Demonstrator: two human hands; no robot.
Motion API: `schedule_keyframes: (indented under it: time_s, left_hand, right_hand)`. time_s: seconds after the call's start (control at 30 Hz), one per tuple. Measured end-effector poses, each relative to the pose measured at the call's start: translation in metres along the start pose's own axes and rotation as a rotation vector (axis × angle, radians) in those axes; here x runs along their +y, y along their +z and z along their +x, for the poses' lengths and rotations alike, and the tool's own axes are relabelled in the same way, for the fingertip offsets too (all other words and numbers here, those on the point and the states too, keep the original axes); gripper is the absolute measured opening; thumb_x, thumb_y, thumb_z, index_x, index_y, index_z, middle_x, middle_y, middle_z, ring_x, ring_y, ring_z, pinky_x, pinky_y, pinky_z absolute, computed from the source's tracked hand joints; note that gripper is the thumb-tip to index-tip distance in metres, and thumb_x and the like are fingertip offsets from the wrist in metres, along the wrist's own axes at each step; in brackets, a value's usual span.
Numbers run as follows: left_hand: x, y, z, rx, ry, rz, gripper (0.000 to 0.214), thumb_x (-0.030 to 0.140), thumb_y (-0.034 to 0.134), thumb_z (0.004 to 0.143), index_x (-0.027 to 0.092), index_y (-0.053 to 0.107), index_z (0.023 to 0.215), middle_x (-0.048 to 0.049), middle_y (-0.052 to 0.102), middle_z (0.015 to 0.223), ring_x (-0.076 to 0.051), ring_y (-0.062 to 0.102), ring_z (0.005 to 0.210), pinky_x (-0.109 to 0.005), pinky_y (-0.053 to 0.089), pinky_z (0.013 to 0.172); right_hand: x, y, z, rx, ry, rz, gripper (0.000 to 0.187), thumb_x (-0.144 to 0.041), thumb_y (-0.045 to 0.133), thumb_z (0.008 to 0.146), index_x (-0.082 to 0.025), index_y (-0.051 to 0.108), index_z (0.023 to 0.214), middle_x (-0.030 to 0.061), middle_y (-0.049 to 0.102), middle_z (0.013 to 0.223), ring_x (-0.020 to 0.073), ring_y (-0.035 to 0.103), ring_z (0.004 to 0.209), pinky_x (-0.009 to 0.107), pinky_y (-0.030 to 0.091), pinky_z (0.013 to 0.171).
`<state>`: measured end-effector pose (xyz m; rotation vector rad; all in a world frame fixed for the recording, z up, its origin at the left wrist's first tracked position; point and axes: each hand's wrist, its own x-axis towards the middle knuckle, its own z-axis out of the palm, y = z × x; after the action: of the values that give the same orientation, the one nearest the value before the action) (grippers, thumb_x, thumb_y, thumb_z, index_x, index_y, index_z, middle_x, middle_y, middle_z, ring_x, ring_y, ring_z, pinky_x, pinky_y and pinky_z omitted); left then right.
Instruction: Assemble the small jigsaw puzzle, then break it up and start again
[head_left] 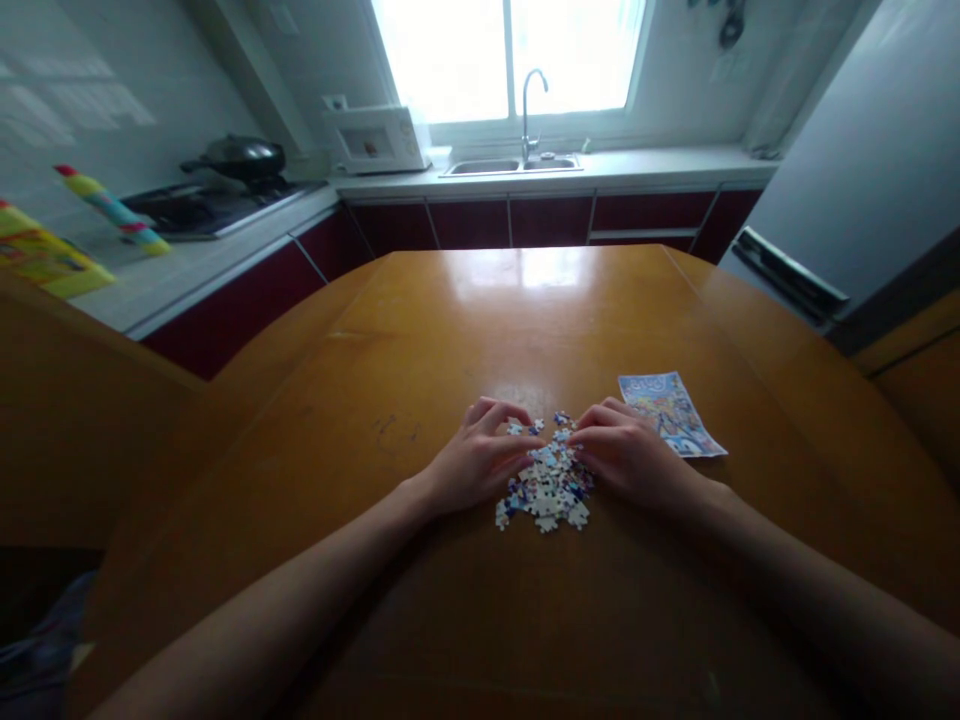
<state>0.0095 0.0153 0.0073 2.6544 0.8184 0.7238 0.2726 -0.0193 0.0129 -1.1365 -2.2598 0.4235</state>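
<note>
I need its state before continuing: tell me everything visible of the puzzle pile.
The puzzle pile is a loose heap of interlocking pieces, seemingly cardboard, some pale and plain, others printed blue and multicoloured. It lies on the wooden table between the left hand and right hand, both seemingly touching its edges. A few scatter at its far end; whether any are joined is unclear.

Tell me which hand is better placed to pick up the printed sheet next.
The right hand, most likely: it is close beside the printed sheet, while the left hand lies on the far side of the pile of puzzle pieces.
</note>
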Motion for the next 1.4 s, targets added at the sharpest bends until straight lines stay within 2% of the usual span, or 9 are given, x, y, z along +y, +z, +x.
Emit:
schedule_keyframes:
  time_s: [0.3, 0.53, 0.67, 0.83, 0.93, 1.07, 1.13, 1.2, 1.4]
  left_hand:
    - [-0.001, 0.000, -0.001, -0.057, 0.059, -0.025, 0.015, 0.039, 0.073, 0.085, 0.031, 0.076, 0.097, -0.0049, 0.058, 0.118, -0.023, 0.045, 0.113, -0.044, 0.040, 0.104]
    - [0.006, -0.002, 0.001, -0.020, 0.083, -0.050, 0.007, 0.033, 0.070, 0.088, 0.028, 0.076, 0.089, -0.0029, 0.062, 0.114, -0.021, 0.048, 0.109, -0.039, 0.042, 0.101]
    - [0.004, -0.015, -0.002, -0.007, -0.086, -0.098, 0.013, 0.029, 0.063, 0.093, 0.022, 0.072, 0.087, -0.0057, 0.059, 0.112, -0.021, 0.047, 0.107, -0.039, 0.043, 0.096]
    - [-0.007, -0.034, -0.015, -0.163, -0.237, -0.018, 0.024, 0.033, 0.060, 0.093, 0.017, 0.065, 0.075, -0.0064, 0.055, 0.103, -0.021, 0.046, 0.099, -0.039, 0.044, 0.090]
    - [-0.003, -0.036, -0.021, -0.163, -0.294, 0.059, 0.030, 0.037, 0.062, 0.091, 0.015, 0.059, 0.070, -0.0054, 0.052, 0.093, -0.020, 0.046, 0.090, -0.035, 0.046, 0.081]
    - [0.011, -0.029, -0.022, -0.128, -0.123, 0.074, 0.009, 0.027, 0.061, 0.093, 0.021, 0.068, 0.096, -0.0059, 0.054, 0.102, -0.021, 0.045, 0.099, -0.036, 0.045, 0.089]
    - [0.016, -0.024, -0.021, -0.143, -0.011, 0.078, 0.017, 0.024, 0.060, 0.094, 0.029, 0.069, 0.108, -0.0055, 0.054, 0.109, -0.021, 0.044, 0.103, -0.038, 0.045, 0.094]
    - [0.017, -0.019, -0.020, -0.148, 0.043, 0.093, 0.019, 0.025, 0.060, 0.095, 0.033, 0.070, 0.109, -0.0053, 0.054, 0.112, -0.022, 0.044, 0.104, -0.039, 0.045, 0.095]
    - [0.014, -0.014, -0.018, -0.140, 0.064, 0.091, 0.012, 0.028, 0.062, 0.094, 0.028, 0.073, 0.098, -0.0049, 0.058, 0.111, -0.022, 0.045, 0.104, -0.037, 0.046, 0.094]
  right_hand:
    - [0.000, 0.000, -0.001, -0.111, -0.019, -0.018, 0.010, -0.023, 0.066, 0.088, -0.025, 0.073, 0.094, 0.0059, 0.066, 0.094, 0.0227, 0.054, 0.094, 0.039, 0.045, 0.084]
    - [-0.002, -0.005, -0.002, -0.128, -0.038, -0.006, 0.009, -0.023, 0.067, 0.087, -0.025, 0.073, 0.094, 0.0055, 0.067, 0.096, 0.0221, 0.055, 0.094, 0.038, 0.045, 0.084]
    - [-0.001, -0.004, -0.002, -0.109, -0.047, -0.021, 0.011, -0.022, 0.067, 0.087, -0.025, 0.073, 0.096, 0.0052, 0.067, 0.097, 0.0218, 0.055, 0.095, 0.039, 0.045, 0.085]
    - [-0.007, 0.003, -0.002, -0.044, -0.061, -0.037, 0.014, -0.021, 0.064, 0.089, -0.026, 0.073, 0.098, 0.0050, 0.067, 0.100, 0.0219, 0.054, 0.096, 0.039, 0.045, 0.087]
    - [-0.021, 0.011, -0.003, -0.039, -0.081, -0.032, 0.012, -0.023, 0.063, 0.090, -0.026, 0.073, 0.096, 0.0048, 0.066, 0.097, 0.0221, 0.054, 0.096, 0.039, 0.044, 0.088]
    - [-0.041, 0.023, -0.004, -0.062, -0.134, -0.069, 0.013, -0.028, 0.062, 0.092, -0.026, 0.073, 0.098, 0.0045, 0.066, 0.097, 0.0227, 0.052, 0.098, 0.041, 0.041, 0.091]
    - [-0.047, 0.028, -0.004, -0.066, -0.146, -0.092, 0.014, -0.028, 0.062, 0.092, -0.027, 0.073, 0.102, 0.0040, 0.066, 0.097, 0.0224, 0.052, 0.097, 0.040, 0.040, 0.091]
    - [-0.049, 0.032, -0.005, -0.063, -0.137, -0.104, 0.014, -0.027, 0.063, 0.092, -0.026, 0.072, 0.101, 0.0035, 0.066, 0.095, 0.0219, 0.052, 0.096, 0.039, 0.039, 0.089]
    - [-0.051, 0.040, -0.006, -0.047, -0.125, -0.187, 0.009, -0.023, 0.060, 0.093, -0.022, 0.069, 0.090, 0.0034, 0.066, 0.091, 0.0208, 0.051, 0.092, 0.036, 0.037, 0.087]
